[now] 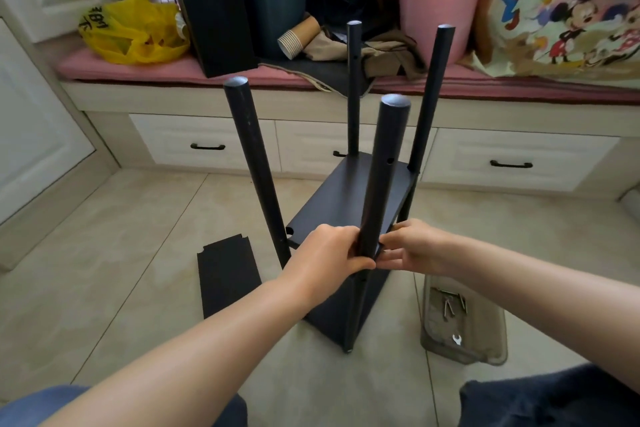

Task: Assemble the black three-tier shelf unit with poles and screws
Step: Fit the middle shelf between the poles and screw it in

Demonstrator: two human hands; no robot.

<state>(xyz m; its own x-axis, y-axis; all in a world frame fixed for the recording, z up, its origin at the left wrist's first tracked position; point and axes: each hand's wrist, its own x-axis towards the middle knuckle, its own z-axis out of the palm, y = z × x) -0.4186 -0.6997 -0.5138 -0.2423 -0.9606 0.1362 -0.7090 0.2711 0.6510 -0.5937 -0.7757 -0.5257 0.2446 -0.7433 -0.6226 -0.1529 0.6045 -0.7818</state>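
Unit location: centre of the frame, stood on the floor [138, 253] in front of a drawer bench.
Poles: four are seen upright; the near pole [381, 184] stands at the front, with the other poles [252, 163] to the left, right and rear.
Upper board [349, 198]: carried partway up between the poles, roughly level; its front left corner notch sits beside the left pole.
Lower board [346, 308]: seen beneath, close to the floor, at the foot of the near pole.
Loose board [228, 274]: laid flat on the floor at lower left, apart from the unit and not fitted.
Left hand [325, 253]: clamped round the near pole at the level of the upper board.
Right hand [412, 246]: thumb above and fingers below, pinching the front corner of the upper board against the near pole. Whether a screw is held cannot be told.
Hardware: screws [450, 303] and a small wrench [457, 340] are kept in a clear tray [485, 354] at lower right.
Done, as judged: poles erected and two tiers placed.
Step in hand, as judged: the front corner joint of the upper board is being aligned or fastened.
Left, as judged: that joint secured, remaining joints checked, third board mounted on the free upper holes of the poles.
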